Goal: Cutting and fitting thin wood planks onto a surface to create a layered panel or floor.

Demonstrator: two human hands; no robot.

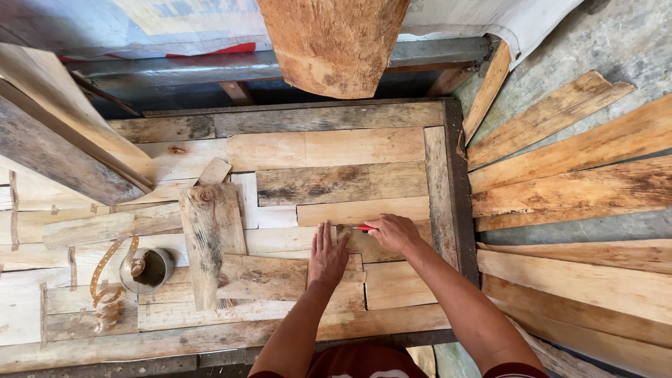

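Note:
My left hand [327,255] lies flat, fingers together, pressing on a short wooden board [269,278] in the middle of a patchwork panel of planks. My right hand [393,233] is closed around a red pencil [363,228], whose tip touches the wood just right of my left fingertips. Both forearms come in from the bottom edge. The panel sits inside a dark wooden frame [458,203].
A small metal tin [148,269] with a curled strap [105,294] sits at the left. A rough log piece [205,241] lies on the panel. Loose planks [567,189] are stacked at the right on concrete. A thick slab [332,42] overhangs the top.

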